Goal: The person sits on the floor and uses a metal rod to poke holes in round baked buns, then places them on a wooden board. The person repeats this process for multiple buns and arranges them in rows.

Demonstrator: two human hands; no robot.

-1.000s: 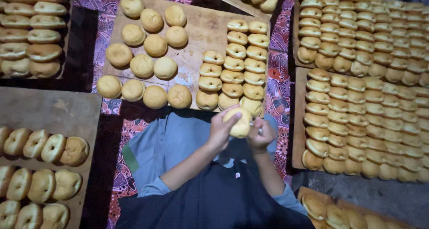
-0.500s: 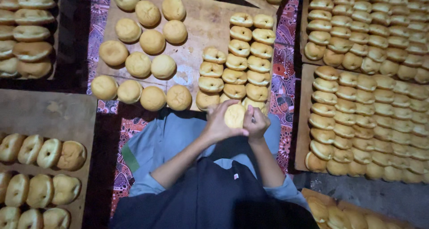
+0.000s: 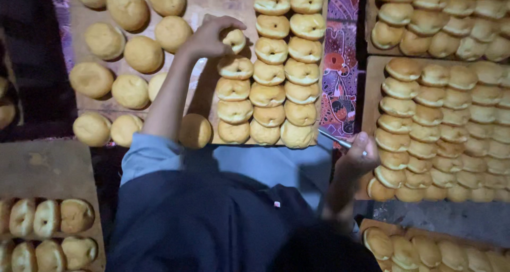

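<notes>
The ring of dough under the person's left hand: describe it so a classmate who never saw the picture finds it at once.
Start at the wooden board in the upper middle, with round balls on one side and three columns of holed rings on the other. The ring of dough tops the column nearest the balls. It alone sits under the left hand.

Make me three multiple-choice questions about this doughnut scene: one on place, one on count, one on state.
1. Where is the left hand?
A. in the lap
B. on a doughnut on the middle board
C. on the far right tray

2. How many columns of ring doughnuts are on that board?
A. one
B. three
C. six

3. The right hand is:
A. open flat
B. closed on a thin stick
C. holding a doughnut

Answers:
1 B: the left hand pinches a doughnut on the board.
2 B: three columns stand side by side.
3 B: the right hand grips a stick.
</notes>
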